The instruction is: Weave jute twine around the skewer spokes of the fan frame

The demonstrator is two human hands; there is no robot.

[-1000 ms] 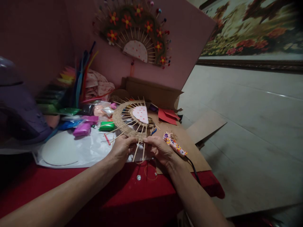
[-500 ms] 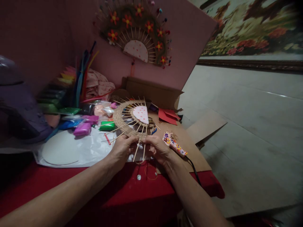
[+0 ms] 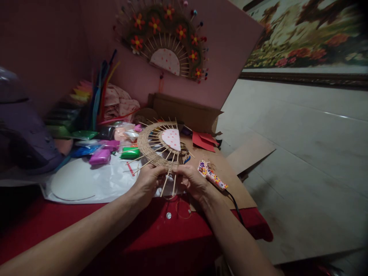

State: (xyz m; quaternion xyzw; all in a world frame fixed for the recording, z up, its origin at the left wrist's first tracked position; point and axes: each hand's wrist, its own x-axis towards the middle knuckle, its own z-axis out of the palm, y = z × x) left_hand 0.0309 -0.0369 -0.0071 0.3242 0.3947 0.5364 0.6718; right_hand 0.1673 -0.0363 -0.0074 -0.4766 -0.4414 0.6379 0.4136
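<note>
Holds the twine-and-stick fan by its near rim, with fingers of left hand and right hand clamped on it, just left of the flowered tool with black cord.

2 hands, 2 stick fans, 1 glue gun, 1 framed picture

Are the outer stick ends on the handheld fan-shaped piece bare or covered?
Bare where visible: sticks poke out past the twine band, two of them between the left hand and right hand.
</note>
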